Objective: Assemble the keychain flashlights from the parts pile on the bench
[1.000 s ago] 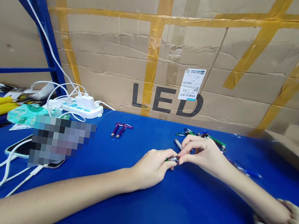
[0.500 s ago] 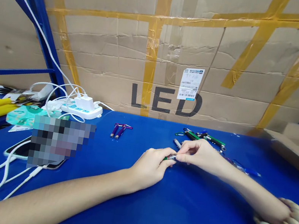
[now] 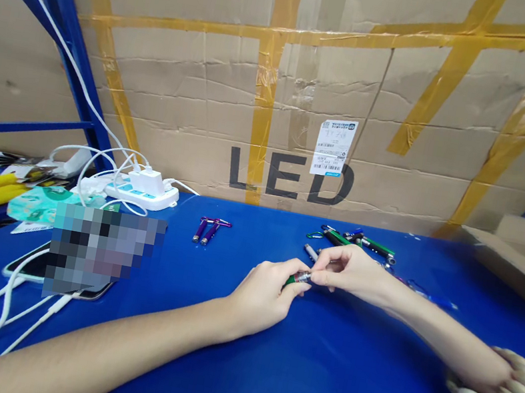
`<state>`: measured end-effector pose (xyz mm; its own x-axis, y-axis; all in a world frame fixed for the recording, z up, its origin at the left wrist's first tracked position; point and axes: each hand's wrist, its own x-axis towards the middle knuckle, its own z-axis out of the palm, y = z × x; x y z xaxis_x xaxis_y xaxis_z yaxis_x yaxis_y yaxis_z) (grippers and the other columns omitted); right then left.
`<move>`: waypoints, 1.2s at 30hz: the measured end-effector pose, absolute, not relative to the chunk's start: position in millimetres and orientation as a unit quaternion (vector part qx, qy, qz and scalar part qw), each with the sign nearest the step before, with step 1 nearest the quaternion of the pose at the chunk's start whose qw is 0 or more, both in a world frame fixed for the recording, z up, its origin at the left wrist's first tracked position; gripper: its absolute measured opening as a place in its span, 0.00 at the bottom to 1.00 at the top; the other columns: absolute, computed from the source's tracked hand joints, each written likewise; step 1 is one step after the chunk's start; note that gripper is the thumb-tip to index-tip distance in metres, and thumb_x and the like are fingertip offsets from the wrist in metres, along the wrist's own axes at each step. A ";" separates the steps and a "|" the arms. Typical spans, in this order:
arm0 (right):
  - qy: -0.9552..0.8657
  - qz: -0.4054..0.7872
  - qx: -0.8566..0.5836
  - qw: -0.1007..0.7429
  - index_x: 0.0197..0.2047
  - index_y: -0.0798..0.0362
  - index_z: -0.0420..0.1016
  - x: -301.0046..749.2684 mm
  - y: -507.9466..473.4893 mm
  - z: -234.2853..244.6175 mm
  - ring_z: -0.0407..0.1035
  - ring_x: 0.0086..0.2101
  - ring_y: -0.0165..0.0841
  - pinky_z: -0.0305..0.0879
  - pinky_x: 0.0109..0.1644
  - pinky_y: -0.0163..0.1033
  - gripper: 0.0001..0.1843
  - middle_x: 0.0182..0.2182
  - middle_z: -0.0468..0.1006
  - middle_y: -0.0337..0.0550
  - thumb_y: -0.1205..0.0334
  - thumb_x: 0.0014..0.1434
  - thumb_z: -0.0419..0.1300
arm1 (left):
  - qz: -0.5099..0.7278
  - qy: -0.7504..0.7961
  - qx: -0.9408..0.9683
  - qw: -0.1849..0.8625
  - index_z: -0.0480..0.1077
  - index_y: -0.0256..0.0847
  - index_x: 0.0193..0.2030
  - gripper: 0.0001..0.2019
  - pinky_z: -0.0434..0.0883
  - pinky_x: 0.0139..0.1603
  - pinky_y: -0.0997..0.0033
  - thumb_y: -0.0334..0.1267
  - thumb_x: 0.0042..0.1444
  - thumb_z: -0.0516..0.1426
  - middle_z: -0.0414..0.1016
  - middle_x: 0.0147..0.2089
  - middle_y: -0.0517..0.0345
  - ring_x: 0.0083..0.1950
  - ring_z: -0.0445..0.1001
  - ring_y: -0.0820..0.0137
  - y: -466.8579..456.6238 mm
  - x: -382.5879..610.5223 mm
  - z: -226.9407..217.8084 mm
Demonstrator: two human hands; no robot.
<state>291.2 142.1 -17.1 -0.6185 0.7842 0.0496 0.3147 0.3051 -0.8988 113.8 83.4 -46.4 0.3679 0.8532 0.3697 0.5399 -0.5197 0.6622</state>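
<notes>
A small green keychain flashlight point(image 3: 297, 277) with a silver end is pinched between the thumb and fingers of my left hand point(image 3: 262, 298). My right hand point(image 3: 350, 273) is closed at the silver end, thumb and index fingertips pressed together there. Fingertips hide most of the flashlight. Just behind my right hand lies a silver tube point(image 3: 311, 252), partly covered. Beyond it is a loose group of green flashlights point(image 3: 336, 238) with carabiner clips. Blue ones point(image 3: 437, 300) lie to the right, partly behind my right forearm. Two purple flashlights point(image 3: 205, 232) with clips rest side by side, left of my hands.
On the left of the blue table point(image 3: 341, 386) are a white power strip point(image 3: 146, 193) with cables, a green tissue pack point(image 3: 32, 203) and phones point(image 3: 28, 260) on charging leads. A large taped carton point(image 3: 198, 97) stands along the back; an open cardboard box point(image 3: 523, 273) sits at right.
Both hands stay almost in place on the flashlight. A little more of its silver end shows between my fingertips. The purple flashlights and the group behind have not moved.
</notes>
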 end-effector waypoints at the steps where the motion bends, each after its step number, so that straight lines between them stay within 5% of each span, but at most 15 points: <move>1: -0.765 0.473 -0.357 0.251 0.23 0.55 0.76 290.9 142.1 -17.2 0.61 0.21 0.24 0.58 0.24 0.30 0.10 0.19 0.73 0.36 0.57 0.42 0.69 | 0.352 0.439 0.796 0.224 0.67 0.41 0.37 0.05 0.63 0.33 0.76 0.33 0.59 0.51 0.72 0.30 0.62 0.31 0.71 0.71 83.7 113.8 -46.6; 25: -0.804 0.378 -0.372 0.268 0.22 0.54 0.72 290.2 139.1 -13.7 0.64 0.21 0.27 0.60 0.24 0.32 0.19 0.21 0.72 0.38 0.45 0.45 0.65 | 0.399 0.443 0.749 0.291 0.61 0.40 0.33 0.03 0.64 0.34 0.75 0.31 0.57 0.53 0.76 0.29 0.61 0.31 0.73 0.71 88.6 116.9 -46.0; 36: -0.784 0.478 -0.345 0.195 0.23 0.56 0.74 296.8 145.5 -16.1 0.61 0.20 0.24 0.56 0.25 0.31 0.15 0.18 0.71 0.36 0.52 0.45 0.67 | 0.365 0.417 0.786 0.273 0.63 0.41 0.34 0.02 0.64 0.33 0.75 0.31 0.57 0.53 0.75 0.31 0.62 0.32 0.73 0.70 84.9 114.6 -45.3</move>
